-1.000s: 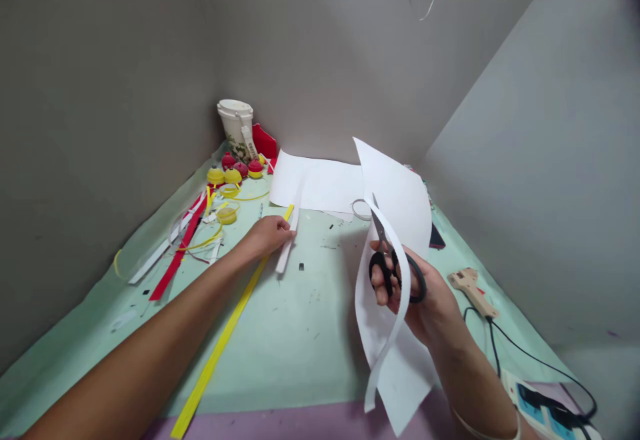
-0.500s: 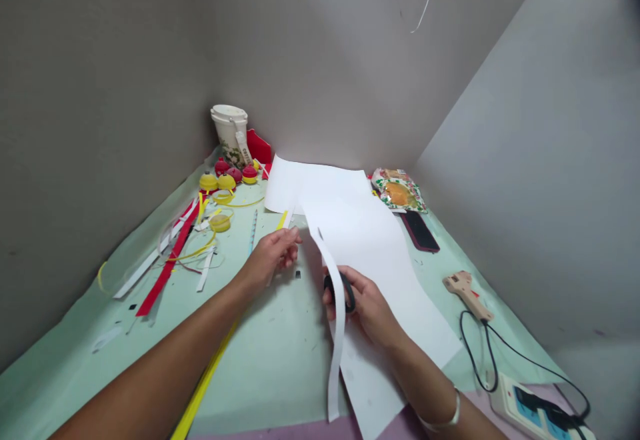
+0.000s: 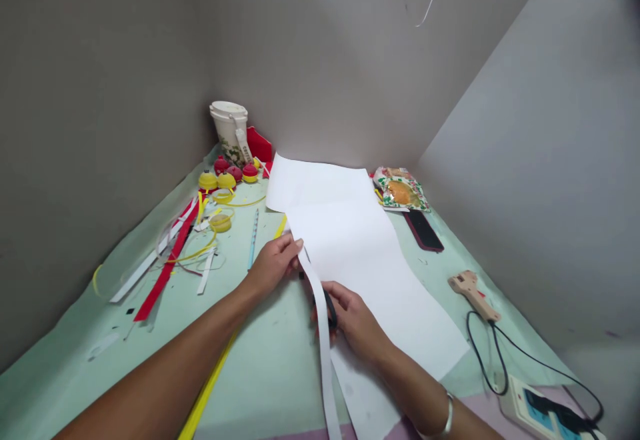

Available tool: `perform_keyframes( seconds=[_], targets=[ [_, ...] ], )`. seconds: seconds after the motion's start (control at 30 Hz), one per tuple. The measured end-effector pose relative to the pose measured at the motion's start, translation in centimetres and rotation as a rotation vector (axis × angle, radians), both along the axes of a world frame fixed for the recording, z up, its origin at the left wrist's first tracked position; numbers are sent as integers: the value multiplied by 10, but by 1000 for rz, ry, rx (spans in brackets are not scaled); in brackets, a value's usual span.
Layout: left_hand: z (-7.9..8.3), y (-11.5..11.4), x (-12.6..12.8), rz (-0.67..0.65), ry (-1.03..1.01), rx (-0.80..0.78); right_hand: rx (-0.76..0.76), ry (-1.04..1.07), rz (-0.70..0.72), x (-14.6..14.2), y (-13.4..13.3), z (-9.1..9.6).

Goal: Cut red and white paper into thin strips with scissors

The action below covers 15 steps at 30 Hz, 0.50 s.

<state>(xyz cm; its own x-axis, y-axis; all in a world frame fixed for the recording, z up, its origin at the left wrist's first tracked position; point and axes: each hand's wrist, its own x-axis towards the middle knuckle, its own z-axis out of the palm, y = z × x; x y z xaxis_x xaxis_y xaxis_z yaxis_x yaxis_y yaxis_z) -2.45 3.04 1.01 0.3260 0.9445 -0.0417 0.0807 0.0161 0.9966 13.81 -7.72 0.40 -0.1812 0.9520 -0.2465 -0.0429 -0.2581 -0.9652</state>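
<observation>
moved farther left of the glue gun (image 3: 474, 295), the right hand (image 3: 359, 323) curls around black scissors (image 3: 331, 310) while the left hand (image 3: 273, 261) pinches the strip (image 3: 325, 367) of the white sheet (image 3: 360, 247) there, where an uneven tug could skew the cut

The worktop (image 3: 265, 360) is pale green. A big white sheet (image 3: 360, 260) lies over the middle, near a long yellow strip (image 3: 213, 383). On the left are a red strip (image 3: 165, 283), a thin blue stick (image 3: 253, 240), and round red and yellow things (image 3: 208, 180) near a white bucket (image 3: 230, 130). On the right are a packet (image 3: 403, 191), a dark phone (image 3: 424, 231) and a glue gun (image 3: 475, 295).
</observation>
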Motion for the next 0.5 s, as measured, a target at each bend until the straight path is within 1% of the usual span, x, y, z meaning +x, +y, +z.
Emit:
perform_keyframes(
  seconds=[0.1,0.17,0.33,0.5],
  targets=[
    [-2,-2,0,-3,30,78,-23,34,-17,-2,0,1],
    [-3,-3,0,-18,37,103,-29,45,-22,-2,1,1],
    [-4,-5,1,-30,76,117,-35,50,-23,-3,1,1],
    [-1,-8,2,-16,50,105,-24,59,-26,-3,0,2]
  ],
)
